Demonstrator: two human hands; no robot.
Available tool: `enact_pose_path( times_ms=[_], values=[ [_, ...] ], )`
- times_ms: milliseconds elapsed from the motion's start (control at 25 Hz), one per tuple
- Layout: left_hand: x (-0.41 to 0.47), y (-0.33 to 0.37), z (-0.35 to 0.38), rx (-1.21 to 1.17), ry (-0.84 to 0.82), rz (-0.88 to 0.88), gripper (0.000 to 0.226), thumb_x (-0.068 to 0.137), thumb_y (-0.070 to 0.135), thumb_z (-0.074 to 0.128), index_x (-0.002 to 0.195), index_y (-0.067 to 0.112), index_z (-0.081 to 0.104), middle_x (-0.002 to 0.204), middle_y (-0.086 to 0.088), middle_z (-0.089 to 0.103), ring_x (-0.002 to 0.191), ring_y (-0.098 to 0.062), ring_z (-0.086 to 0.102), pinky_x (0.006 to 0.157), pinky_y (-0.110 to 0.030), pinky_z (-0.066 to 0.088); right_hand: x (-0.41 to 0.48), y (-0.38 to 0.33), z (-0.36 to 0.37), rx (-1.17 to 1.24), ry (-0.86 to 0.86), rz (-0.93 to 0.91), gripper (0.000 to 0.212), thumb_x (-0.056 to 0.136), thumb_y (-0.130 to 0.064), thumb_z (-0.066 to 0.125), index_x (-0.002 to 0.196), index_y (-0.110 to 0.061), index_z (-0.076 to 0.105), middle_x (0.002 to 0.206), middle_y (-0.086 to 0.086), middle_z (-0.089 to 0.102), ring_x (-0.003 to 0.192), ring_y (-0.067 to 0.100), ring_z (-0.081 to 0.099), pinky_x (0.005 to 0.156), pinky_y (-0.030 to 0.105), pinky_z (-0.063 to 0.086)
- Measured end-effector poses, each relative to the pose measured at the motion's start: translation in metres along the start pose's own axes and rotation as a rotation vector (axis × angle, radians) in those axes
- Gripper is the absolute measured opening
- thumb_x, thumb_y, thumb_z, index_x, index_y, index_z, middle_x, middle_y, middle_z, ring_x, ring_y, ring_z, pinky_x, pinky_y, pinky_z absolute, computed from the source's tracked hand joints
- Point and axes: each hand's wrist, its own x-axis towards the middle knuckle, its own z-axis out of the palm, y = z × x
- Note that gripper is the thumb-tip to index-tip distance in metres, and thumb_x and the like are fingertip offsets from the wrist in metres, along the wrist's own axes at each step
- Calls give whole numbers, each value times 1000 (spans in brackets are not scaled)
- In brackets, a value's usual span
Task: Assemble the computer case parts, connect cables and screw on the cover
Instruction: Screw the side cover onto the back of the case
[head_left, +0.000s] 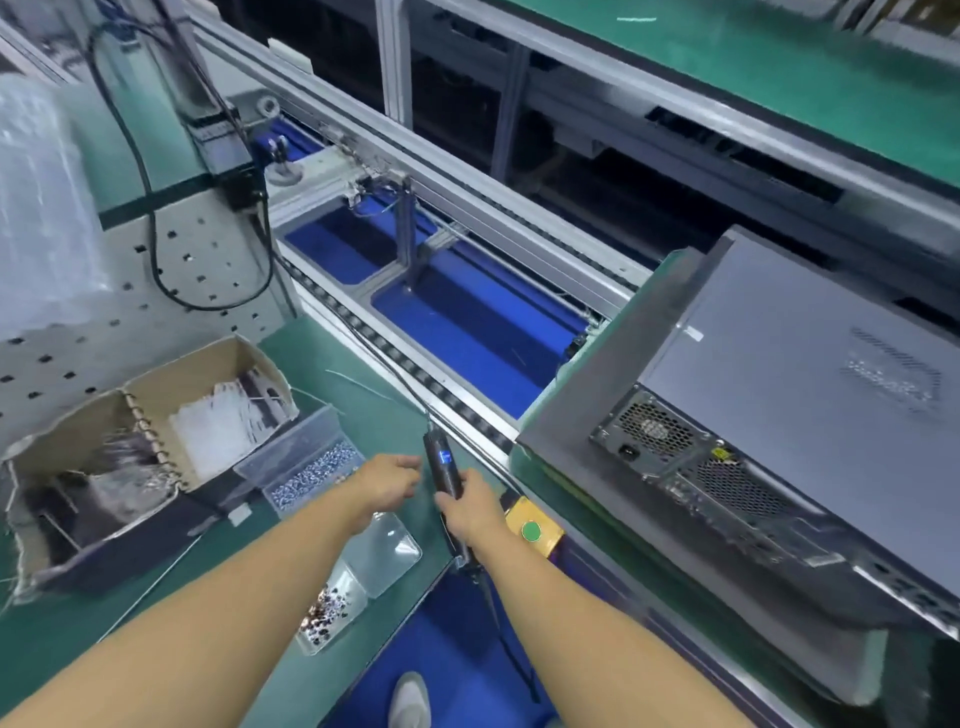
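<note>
1. Lying on its side at the right, the computer case (769, 364) has its grey side cover facing up. It rests on a grey carrier board (576, 379) on the conveyor line (467, 332).
2. The case's rear panel, with the power supply grille and socket, faces the person. Its far end runs off the right edge of the view, so its full length is not visible.
3. The right hand (470, 506) is wrapped around a black electric screwdriver (442, 470) left of the case and apart from it. The tool's long axis runs away from the person, tip pointing toward the conveyor rail and cable trailing back toward the floor.
4. The left hand (389, 483) is just beside the screwdriver with its fingers curled inward. Whether it holds anything cannot be told.
5. A yellow box with a green button (535, 530) sits between the right hand and the case.
6. On the green bench mat (332, 364), left of the hands, are a clear tray of silver screws (311, 475) and a cardboard box (156, 431) holding white cable ties. A clear tub of dark screws (327, 608) lies under the left forearm.
7. Open conveyor with blue floor showing below lies beyond the hands, left of the case.
</note>
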Motion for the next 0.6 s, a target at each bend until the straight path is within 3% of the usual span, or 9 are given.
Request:
enact_pose_path(
  times_ms=[160, 280, 320, 400, 480, 520, 600],
  values=[
    [24, -18, 0, 39, 17, -43, 43, 95, 6, 50, 138, 8, 53, 98, -12, 63, 89, -22, 56, 78, -29, 44, 17, 2, 21, 5, 32, 69, 32, 98, -25, 62, 128, -16, 53, 121, 9, 66, 108, 30, 63, 81, 30, 44],
    [36, -30, 2, 102, 22, -56, 44, 95, 6, 47, 139, 9, 53, 138, -15, 56, 124, -29, 54, 103, -38, 44, 26, 0, 34, 51, 80, 56, 36, 99, -19, 61, 132, -12, 49, 130, 12, 60, 117, 31, 58, 98, 37, 47],
    [38, -33, 3, 111, 32, -56, 44, 95, 6, 48, 138, 8, 54, 138, -16, 56, 127, -31, 53, 104, -40, 43, 27, -1, 39, 38, 94, 45, 39, 99, -17, 60, 135, -10, 46, 133, 13, 54, 121, 32, 55, 103, 39, 44],
    [42, -38, 4, 121, 55, -47, 40, 93, 2, 48, 131, 6, 60, 112, -14, 69, 105, -30, 62, 89, -37, 49, 29, -2, 48, -29, 110, 25, 43, 100, -17, 58, 138, -8, 43, 137, 13, 41, 128, 32, 45, 108, 38, 39],
    [44, -40, 3, 152, 76, -5, 34, 89, -2, 48, 115, 8, 68, 81, -5, 67, 76, -22, 58, 73, -32, 46, 29, -2, 53, -201, 103, 12, 44, 99, -25, 59, 138, -11, 43, 136, 12, 35, 129, 31, 38, 108, 38, 35],
    [43, -39, 3, 189, 83, 17, 32, 87, -2, 49, 108, 11, 69, 78, -4, 67, 72, -21, 57, 71, -32, 47, 29, -3, 52, -320, 84, 5, 45, 99, -30, 58, 138, -13, 43, 136, 11, 36, 128, 31, 37, 107, 39, 34],
    [40, -34, 4, 297, 100, 55, 29, 87, 0, 52, 106, 12, 70, 93, -10, 71, 82, -25, 63, 77, -34, 52, 29, -3, 48, -477, 22, -8, 49, 101, -37, 54, 143, -17, 39, 138, 11, 38, 127, 31, 37, 106, 41, 33]
  ],
)
